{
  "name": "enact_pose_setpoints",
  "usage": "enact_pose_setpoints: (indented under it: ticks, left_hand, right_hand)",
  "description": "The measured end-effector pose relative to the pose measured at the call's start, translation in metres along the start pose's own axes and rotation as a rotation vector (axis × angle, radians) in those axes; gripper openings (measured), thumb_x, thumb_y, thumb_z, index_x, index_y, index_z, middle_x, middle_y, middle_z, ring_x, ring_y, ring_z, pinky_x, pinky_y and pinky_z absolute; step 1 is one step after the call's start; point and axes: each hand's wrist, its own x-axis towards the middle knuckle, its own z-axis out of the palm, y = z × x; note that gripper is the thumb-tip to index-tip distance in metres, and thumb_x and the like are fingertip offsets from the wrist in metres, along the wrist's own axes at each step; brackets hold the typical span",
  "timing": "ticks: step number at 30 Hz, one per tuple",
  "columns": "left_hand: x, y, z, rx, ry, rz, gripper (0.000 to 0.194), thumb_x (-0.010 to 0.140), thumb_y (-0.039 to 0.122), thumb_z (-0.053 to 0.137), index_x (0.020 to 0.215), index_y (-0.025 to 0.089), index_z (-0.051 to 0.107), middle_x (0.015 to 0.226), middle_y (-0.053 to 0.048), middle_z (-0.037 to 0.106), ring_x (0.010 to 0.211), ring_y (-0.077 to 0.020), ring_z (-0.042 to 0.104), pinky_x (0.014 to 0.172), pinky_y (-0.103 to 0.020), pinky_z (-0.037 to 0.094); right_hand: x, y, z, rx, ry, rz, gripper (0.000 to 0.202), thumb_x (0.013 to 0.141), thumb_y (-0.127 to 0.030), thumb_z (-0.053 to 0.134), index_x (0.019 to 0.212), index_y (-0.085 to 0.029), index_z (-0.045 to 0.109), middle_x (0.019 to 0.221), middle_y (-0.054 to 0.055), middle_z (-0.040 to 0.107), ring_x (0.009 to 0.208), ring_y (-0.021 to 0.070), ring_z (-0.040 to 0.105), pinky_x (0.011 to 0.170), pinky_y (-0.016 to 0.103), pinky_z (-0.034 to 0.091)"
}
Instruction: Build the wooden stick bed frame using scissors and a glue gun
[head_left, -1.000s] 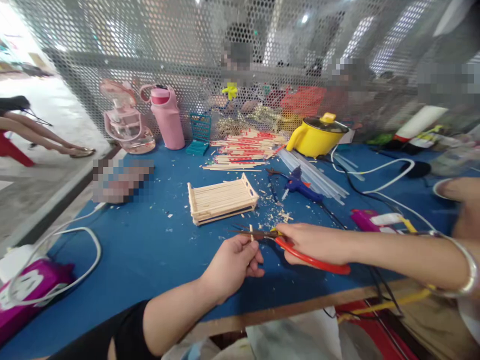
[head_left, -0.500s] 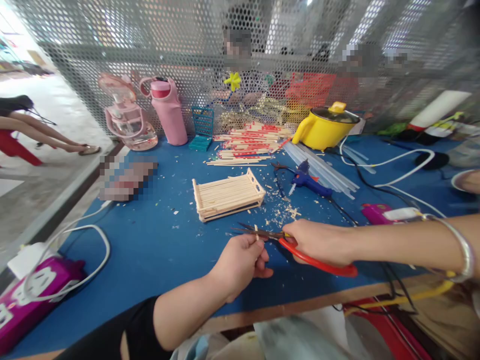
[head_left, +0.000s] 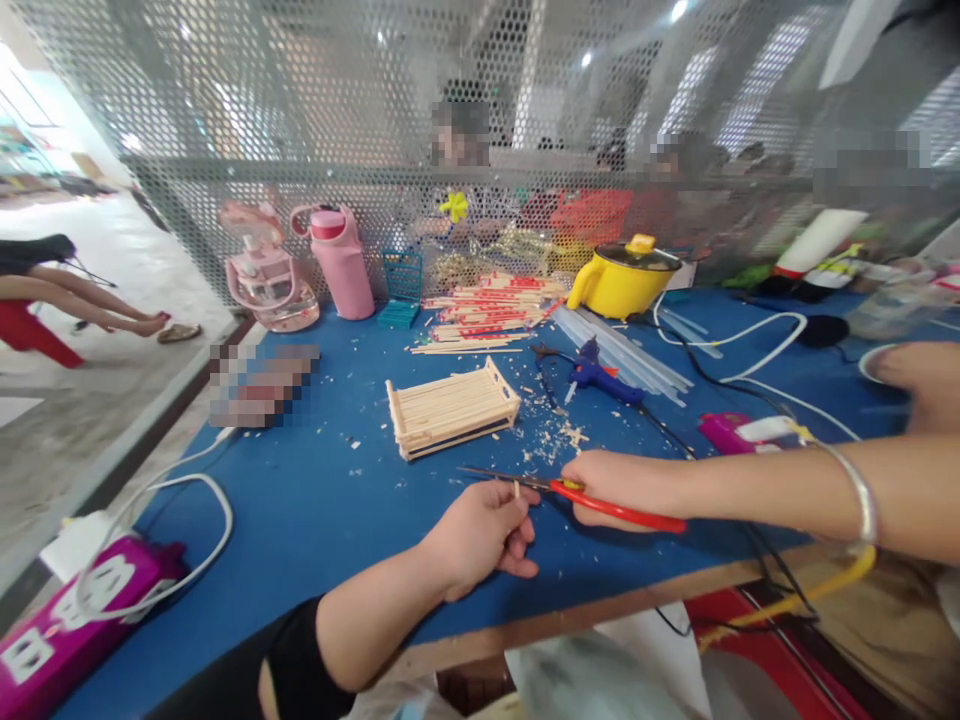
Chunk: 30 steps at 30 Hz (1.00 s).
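Between thumb and fingers, my left hand [head_left: 484, 530] pinches a short wooden stick [head_left: 517, 489] whose tip pokes up. My right hand [head_left: 619, 485] grips red-handled scissors [head_left: 645, 519]. Their dark blades point left, just above my left fingers and beside the stick; whether they touch it I cannot tell. Behind my hands stands a small bed-like frame [head_left: 450, 408] built of pale wooden sticks, with raised ends. Small wood scraps [head_left: 574, 434] lie to its right. A blue hot glue gun [head_left: 596, 372] rests on the table [head_left: 315, 540] beyond my right hand.
Bundled wooden sticks [head_left: 487, 308], clear glue sticks [head_left: 630, 355] and a yellow pot [head_left: 626, 280] stand at the back. A pink bottle [head_left: 345, 265] and a clear jug [head_left: 271, 280] are by the mesh screen [head_left: 360, 120]. Purple power strips [head_left: 90, 620] and cables lie at both sides.
The scissor blades were apart around the stick and now look nearly together. The stick's part showing above my left fingers is shorter. The whole view has shifted slightly.
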Motion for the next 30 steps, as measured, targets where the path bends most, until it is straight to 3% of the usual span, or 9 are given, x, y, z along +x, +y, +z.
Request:
enact_pose_setpoints:
  ticks: [5,7,11,13,15,20,25,28,30]
  left_hand:
    - [-0.010,0.002,0.000,0.285,-0.063,0.162,0.028,0.089,0.042,0.041,0.075,0.018,0.047,0.053,0.008,0.031,0.042,-0.0063,0.028,0.039,-0.020,0.040]
    - [-0.023,0.013,-0.010,0.523,0.121,0.421,0.036,0.089,0.047,0.040,0.066,0.019,0.041,0.056,0.006,0.036,0.048,-0.0081,0.036,0.045,-0.021,0.037]
    - [-0.050,0.053,-0.049,0.860,0.734,0.932,0.030,0.084,0.040,0.053,0.067,0.021,0.037,0.079,-0.001,0.059,0.072,-0.0134,0.050,0.068,-0.027,0.040]
    - [-0.054,0.072,-0.064,1.046,0.815,0.868,0.029,0.082,0.041,0.054,0.069,0.021,0.038,0.095,-0.004,0.066,0.080,-0.0163,0.056,0.072,-0.029,0.040]
    - [-0.045,0.083,-0.068,1.274,0.703,0.734,0.024,0.079,0.043,0.057,0.076,0.021,0.047,0.097,-0.006,0.067,0.083,-0.0195,0.058,0.071,-0.030,0.040]
    - [-0.010,0.092,-0.057,1.448,0.599,0.654,0.015,0.073,0.028,0.058,0.063,0.020,0.049,0.058,0.002,0.055,0.054,-0.0136,0.045,0.053,-0.025,0.030]
    - [-0.025,0.136,-0.069,1.282,0.737,0.764,0.026,0.074,0.028,0.055,0.060,0.021,0.034,0.054,0.005,0.047,0.048,-0.0089,0.038,0.046,-0.021,0.027]
    - [-0.047,0.163,-0.078,0.975,0.724,0.812,0.036,0.067,0.027,0.065,0.057,0.022,0.031,0.048,0.006,0.042,0.042,-0.0068,0.034,0.040,-0.019,0.024]
    - [-0.056,0.169,-0.081,0.814,0.827,0.986,0.041,0.060,0.022,0.072,0.054,0.022,0.032,0.046,0.007,0.040,0.041,-0.0067,0.035,0.040,-0.019,0.026]
  right_hand:
    - [-0.014,0.022,0.012,-0.049,0.372,-0.068,0.019,0.068,-0.037,0.060,0.065,-0.020,0.052,0.065,0.001,0.063,0.058,0.0150,0.054,0.052,0.025,0.032]
    - [-0.022,0.045,0.020,-0.059,0.518,0.010,0.029,0.071,-0.050,0.057,0.071,-0.021,0.055,0.071,0.004,0.066,0.062,0.0183,0.058,0.054,0.026,0.034]
    - [-0.032,0.102,0.035,-0.025,0.654,0.219,0.033,0.076,-0.053,0.052,0.078,-0.020,0.057,0.076,0.010,0.069,0.070,0.0254,0.064,0.058,0.030,0.038]
    - [-0.032,0.120,0.039,-0.012,0.658,0.283,0.032,0.078,-0.050,0.050,0.079,-0.020,0.059,0.080,0.013,0.070,0.072,0.0282,0.066,0.057,0.032,0.040]
    - [-0.030,0.126,0.041,-0.050,0.661,0.291,0.030,0.078,-0.046,0.051,0.083,-0.018,0.061,0.086,0.015,0.071,0.076,0.0304,0.066,0.058,0.033,0.041]
    - [-0.035,0.105,0.031,-0.272,0.579,0.279,0.038,0.084,-0.043,0.043,0.083,-0.012,0.066,0.090,0.022,0.070,0.083,0.0358,0.067,0.065,0.041,0.046]
    - [-0.048,0.076,0.012,-0.382,0.586,0.275,0.035,0.083,-0.039,0.051,0.086,-0.009,0.069,0.089,0.022,0.069,0.086,0.0378,0.067,0.067,0.044,0.049]
    - [-0.028,0.049,0.001,-0.279,0.709,-0.027,0.041,0.089,-0.038,0.041,0.112,-0.010,0.062,0.110,0.019,0.066,0.104,0.0318,0.062,0.087,0.043,0.047]
    - [0.002,0.027,-0.003,-0.179,0.721,-0.268,0.056,0.092,-0.040,0.037,0.138,-0.009,0.042,0.141,0.017,0.046,0.130,0.0256,0.043,0.107,0.036,0.033]
